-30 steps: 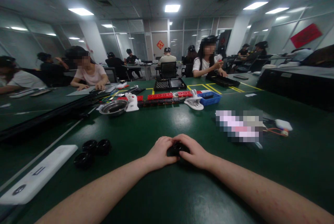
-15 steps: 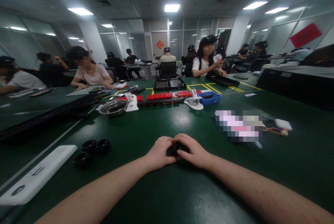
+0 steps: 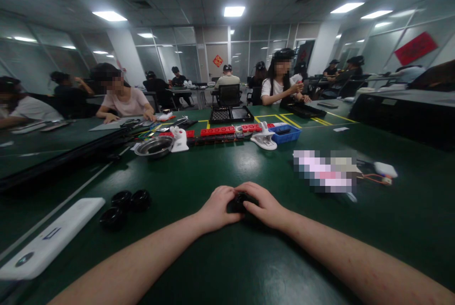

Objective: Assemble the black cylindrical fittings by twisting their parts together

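Low over the green table (image 3: 199,267), both of my hands meet around a small glossy black round piece (image 3: 237,203), largely covered by the fingers. My left hand (image 3: 218,205) curls about its left side, thumb toward me. From the right, my right hand (image 3: 266,204) closes over it, with fingertips touching those of the left. Three similar black round pieces, hollow in the middle, lie grouped to the left: one at the back (image 3: 121,199), one at the right (image 3: 140,200) and one in front (image 3: 113,218).
A long white device (image 3: 53,236) lies at left. Farther back are a metal bowl (image 3: 154,147), two white clips, a red strip (image 3: 217,131) and a blue bin (image 3: 285,134). A pixelated packet (image 3: 323,172) and wires lie right. Co-workers sit across the table.
My right thumb and fingers have shifted slightly on the black round piece; my left hand stays in place. A co-worker across the table has moved a hand a little.
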`<state>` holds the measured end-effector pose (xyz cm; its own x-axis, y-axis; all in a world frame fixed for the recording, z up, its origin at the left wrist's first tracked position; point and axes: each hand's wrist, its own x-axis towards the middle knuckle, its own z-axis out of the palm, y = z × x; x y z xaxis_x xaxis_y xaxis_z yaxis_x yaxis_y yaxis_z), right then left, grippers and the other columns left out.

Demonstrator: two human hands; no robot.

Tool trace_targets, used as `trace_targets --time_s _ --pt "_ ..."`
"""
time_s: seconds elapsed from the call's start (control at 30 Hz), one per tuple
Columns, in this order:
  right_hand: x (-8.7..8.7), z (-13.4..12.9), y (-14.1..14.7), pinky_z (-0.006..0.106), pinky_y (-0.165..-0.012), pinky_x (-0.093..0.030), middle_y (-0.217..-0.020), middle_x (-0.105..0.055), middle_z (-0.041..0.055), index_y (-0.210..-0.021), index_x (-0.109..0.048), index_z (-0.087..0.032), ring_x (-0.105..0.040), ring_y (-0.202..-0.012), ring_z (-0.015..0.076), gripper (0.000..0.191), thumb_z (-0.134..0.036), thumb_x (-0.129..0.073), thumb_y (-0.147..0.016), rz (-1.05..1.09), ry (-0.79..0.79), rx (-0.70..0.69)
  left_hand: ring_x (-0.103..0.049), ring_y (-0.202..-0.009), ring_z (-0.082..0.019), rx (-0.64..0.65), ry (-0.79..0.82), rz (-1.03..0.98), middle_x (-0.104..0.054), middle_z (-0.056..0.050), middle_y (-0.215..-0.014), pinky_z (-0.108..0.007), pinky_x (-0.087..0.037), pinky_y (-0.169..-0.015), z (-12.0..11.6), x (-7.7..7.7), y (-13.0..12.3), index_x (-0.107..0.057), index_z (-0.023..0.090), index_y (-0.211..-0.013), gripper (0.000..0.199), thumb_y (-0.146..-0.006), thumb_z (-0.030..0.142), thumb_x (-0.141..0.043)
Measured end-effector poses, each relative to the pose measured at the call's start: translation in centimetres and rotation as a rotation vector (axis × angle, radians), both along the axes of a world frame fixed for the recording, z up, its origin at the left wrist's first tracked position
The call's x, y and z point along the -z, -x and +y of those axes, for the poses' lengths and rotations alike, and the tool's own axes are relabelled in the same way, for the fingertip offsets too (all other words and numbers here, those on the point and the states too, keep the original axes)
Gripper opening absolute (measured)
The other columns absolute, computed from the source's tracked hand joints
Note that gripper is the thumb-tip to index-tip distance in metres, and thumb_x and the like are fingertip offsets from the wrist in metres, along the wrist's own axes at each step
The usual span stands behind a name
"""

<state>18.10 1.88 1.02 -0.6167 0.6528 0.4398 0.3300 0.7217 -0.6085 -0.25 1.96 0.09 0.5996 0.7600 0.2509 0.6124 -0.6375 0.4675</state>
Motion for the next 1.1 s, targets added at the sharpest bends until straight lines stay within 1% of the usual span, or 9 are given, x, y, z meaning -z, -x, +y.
trace_targets --time_s 0.1,0.23,0.33,0.43,0.53,0.67,0.77,0.9,1.1 --pt "0.37 -0.03 0.06 0.034 -0.079 -0.041 -0.098 -0.054 0.0078 -0.105 -0.047 -0.016 -0.051 -0.089 0.0199 0.03 -0.026 -0.053 -0.077 -0.022 0.031 0.109 -0.049 -0.095 -0.022 0.011 -0.012 -0.002 -0.056 -0.005 -0.097 -0.036 -0.036 -0.087 0.0 -0.07 0.01 -0.056 0.018 -0.09 0.031 -0.065 0.033 -0.067" --pt "0.36 -0.01 0.24 0.031 -0.068 -0.043 -0.082 -0.053 0.0041 -0.087 -0.051 -0.016 -0.051 -0.076 0.0183 0.02 -0.03 -0.057 -0.073 -0.056 0.039 0.207 -0.049 -0.092 -0.021 0.019 -0.014 0.005 -0.056 -0.005 -0.096 -0.035 -0.037 -0.085 -0.09 -0.36 -0.01 -0.057 0.018 -0.089 0.029 -0.066 0.032 -0.066" --pt "-0.04 0.01 0.22 0.032 -0.073 -0.042 -0.086 -0.053 0.0042 -0.087 -0.054 -0.017 -0.051 -0.081 0.0182 0.013 -0.022 -0.053 -0.075 -0.026 0.023 0.098 -0.049 -0.093 -0.021 0.017 -0.001 0.008 -0.056 -0.005 -0.098 -0.035 -0.036 -0.087 -0.15 -0.44 -0.02 -0.055 0.018 -0.097 0.036 -0.066 0.034 -0.065" --pt "-0.21 -0.04 0.09 0.035 -0.082 -0.039 -0.097 -0.054 0.0061 -0.1 -0.053 -0.018 -0.05 -0.091 0.0198 0.023 -0.017 -0.047 -0.078 0.0 0.031 -0.02 -0.048 -0.096 -0.022 0.0 0.014 0.008 -0.055 -0.006 -0.101 -0.037 -0.035 -0.088 -0.17 -0.41 -0.03 -0.054 0.018 -0.101 0.041 -0.065 0.034 -0.066" --pt "0.06 -0.12 0.08 0.036 -0.082 -0.039 -0.1 -0.053 0.0072 -0.106 -0.048 -0.018 -0.05 -0.093 0.0208 0.03 -0.021 -0.051 -0.077 -0.005 0.059 0.038 -0.047 -0.097 -0.023 0.013 0.008 0.009 -0.055 -0.006 -0.1 -0.037 -0.035 -0.088 -0.15 -0.41 -0.07 -0.055 0.019 -0.096 0.036 -0.066 0.034 -0.066" --pt "0.21 -0.19 0.25 0.032 -0.07 -0.042 -0.086 -0.053 0.0036 -0.092 -0.049 -0.018 -0.051 -0.078 0.0186 0.027 -0.027 -0.061 -0.07 -0.032 0.075 0.174 -0.049 -0.093 -0.022 0.021 -0.005 0.015 -0.056 -0.005 -0.097 -0.035 -0.036 -0.086 -0.11 -0.38 -0.11 -0.057 0.018 -0.091 0.029 -0.066 0.032 -0.065" --pt "-0.22 -0.25 0.32 0.032 -0.073 -0.042 -0.086 -0.053 0.0037 -0.088 -0.051 -0.018 -0.05 -0.081 0.0184 0.016 -0.02 -0.055 -0.073 -0.028 0.04 0.096 -0.048 -0.094 -0.022 0.02 -0.006 0.008 -0.055 -0.004 -0.098 -0.036 -0.037 -0.086 -0.08 -0.21 -0.06 -0.055 0.019 -0.097 0.035 -0.067 0.033 -0.064" --pt "-0.4 -0.26 0.22 0.034 -0.081 -0.039 -0.096 -0.053 0.006 -0.099 -0.05 -0.018 -0.049 -0.09 0.0195 0.025 -0.015 -0.05 -0.075 -0.007 0.035 -0.023 -0.048 -0.094 -0.022 0.003 0.0 0.007 -0.055 -0.005 -0.099 -0.036 -0.037 -0.086 -0.05 -0.05 0.03 -0.054 0.019 -0.101 0.04 -0.066 0.034 -0.065" --pt "0.33 -0.13 0.21 0.032 -0.068 -0.042 -0.083 -0.053 0.0038 -0.089 -0.049 -0.017 -0.05 -0.076 0.0181 0.024 -0.028 -0.06 -0.071 -0.034 0.064 0.193 -0.049 -0.093 -0.022 0.022 -0.015 0.006 -0.055 -0.005 -0.096 -0.034 -0.037 -0.085 -0.09 -0.28 -0.07 -0.057 0.017 -0.088 0.029 -0.066 0.032 -0.066"
